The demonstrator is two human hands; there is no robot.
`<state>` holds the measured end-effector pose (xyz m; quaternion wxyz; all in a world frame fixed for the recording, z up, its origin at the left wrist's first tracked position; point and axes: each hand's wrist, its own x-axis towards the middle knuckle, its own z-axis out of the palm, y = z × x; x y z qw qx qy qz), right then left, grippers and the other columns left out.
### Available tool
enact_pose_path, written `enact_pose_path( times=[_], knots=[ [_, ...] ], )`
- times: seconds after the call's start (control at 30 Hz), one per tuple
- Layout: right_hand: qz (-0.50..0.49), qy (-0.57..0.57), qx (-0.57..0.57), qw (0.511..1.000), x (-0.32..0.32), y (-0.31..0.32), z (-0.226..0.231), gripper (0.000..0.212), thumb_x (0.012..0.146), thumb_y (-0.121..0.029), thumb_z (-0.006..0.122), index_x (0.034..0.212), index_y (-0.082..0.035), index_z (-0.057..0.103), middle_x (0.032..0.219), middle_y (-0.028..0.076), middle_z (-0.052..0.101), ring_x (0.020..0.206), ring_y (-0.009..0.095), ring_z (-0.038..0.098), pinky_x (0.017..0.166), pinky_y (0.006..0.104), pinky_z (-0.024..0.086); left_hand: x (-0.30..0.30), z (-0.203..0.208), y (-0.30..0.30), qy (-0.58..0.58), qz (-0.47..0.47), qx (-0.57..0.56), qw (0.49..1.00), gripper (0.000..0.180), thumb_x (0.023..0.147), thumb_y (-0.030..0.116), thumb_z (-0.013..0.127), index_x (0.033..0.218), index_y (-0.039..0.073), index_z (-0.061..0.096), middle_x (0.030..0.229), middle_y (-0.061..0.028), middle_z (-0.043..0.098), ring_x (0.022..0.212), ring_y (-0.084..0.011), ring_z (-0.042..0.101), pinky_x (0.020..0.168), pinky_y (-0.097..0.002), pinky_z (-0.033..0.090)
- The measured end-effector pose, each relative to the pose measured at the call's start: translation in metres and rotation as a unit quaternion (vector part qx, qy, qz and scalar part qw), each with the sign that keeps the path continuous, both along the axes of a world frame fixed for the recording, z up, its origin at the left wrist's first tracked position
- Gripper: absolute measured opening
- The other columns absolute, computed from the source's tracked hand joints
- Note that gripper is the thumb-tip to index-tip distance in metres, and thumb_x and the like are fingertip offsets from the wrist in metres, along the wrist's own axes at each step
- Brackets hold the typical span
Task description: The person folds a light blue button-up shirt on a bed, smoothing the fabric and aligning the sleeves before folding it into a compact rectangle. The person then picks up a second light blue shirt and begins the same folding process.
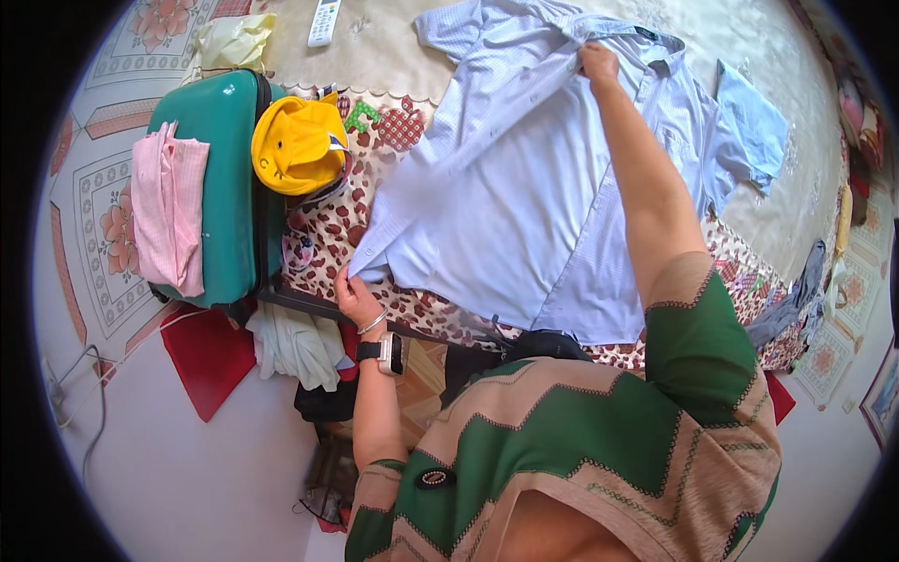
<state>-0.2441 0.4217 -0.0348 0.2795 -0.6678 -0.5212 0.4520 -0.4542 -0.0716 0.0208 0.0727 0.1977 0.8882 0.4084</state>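
Note:
A light blue short-sleeved button shirt (543,206) lies spread over the bed, its collar at the far side and its hem toward me. My right hand (599,66) is closed on the front edge of the shirt just below the collar. Down at the near left, my left hand (356,298) pinches the bottom corner of the same front panel. Between the two hands that panel is stretched in a slanting line, lifted off the shirt's inside back. A bracelet and a dark-strapped watch (380,354) sit on my left wrist.
To the left stands a green suitcase (220,103) with a folded pink shirt (169,211) on it. A yellow hat (300,145) lies beside the suitcase. Farther off are a white remote (323,23) and a pale yellow bag (234,42). A folded light blue cloth (754,126) lies at the right.

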Motion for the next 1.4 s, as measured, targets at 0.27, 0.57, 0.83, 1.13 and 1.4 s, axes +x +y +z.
enact_pose_path(
  times=[0.27,0.57,0.83,1.13,1.4],
  knots=[
    [-0.008,0.199,0.003,0.98,0.082,0.095,-0.002,0.015,0.073,-0.008,0.054,0.087,-0.005,0.059,0.066,0.001,0.055,0.052,0.01,0.05,0.045,0.0223,0.043,0.086,0.093,0.022,0.155,-0.525,-0.066,0.835,0.019,0.069,0.005,0.051,0.087,0.005,0.057,0.058,-0.0039,0.048,0.049,-0.0188,0.047,0.047,-0.0303,0.038],
    [-0.081,-0.024,0.01,0.996,0.153,0.079,0.016,0.014,0.071,-0.007,0.052,0.083,-0.007,0.061,0.065,0.005,0.057,0.045,0.012,0.049,0.037,0.0231,0.037,0.25,0.025,0.047,-0.021,-0.714,-0.218,0.664,0.026,0.071,0.008,0.048,0.096,0.01,0.053,0.066,-0.0078,0.056,0.06,-0.0238,0.056,0.055,-0.0338,0.044],
    [0.235,0.022,-0.023,0.971,0.227,-0.133,0.028,0.03,0.07,-0.011,0.054,0.099,-0.004,0.055,0.072,0.001,0.058,0.061,0.007,0.05,0.055,0.0187,0.04,0.193,0.005,-0.002,-0.197,-0.484,-0.201,0.829,0.03,0.077,0.029,0.046,0.096,0.007,0.054,0.084,-0.0165,0.058,0.077,-0.0331,0.054,0.069,-0.0389,0.043],
    [0.169,0.04,-0.354,0.919,0.225,-0.402,0.0,0.018,0.074,-0.019,0.057,0.079,-0.002,0.057,0.062,0.008,0.058,0.048,0.012,0.054,0.042,0.0226,0.042,0.1,-0.019,-0.009,0.008,-0.311,-0.281,0.908,0.031,0.067,0.022,0.059,0.089,0.001,0.055,0.089,-0.0189,0.052,0.084,-0.0344,0.049,0.074,-0.0396,0.041],
    [0.219,0.004,-0.386,0.896,0.205,-0.407,0.01,0.019,0.07,-0.02,0.057,0.064,-0.002,0.057,0.053,0.006,0.056,0.041,0.011,0.049,0.036,0.0227,0.038,0.061,-0.035,-0.015,-0.085,-0.382,-0.321,0.862,0.018,0.07,0.019,0.052,0.074,0.001,0.054,0.074,-0.0203,0.055,0.072,-0.0367,0.052,0.063,-0.0432,0.041]
  ],
)
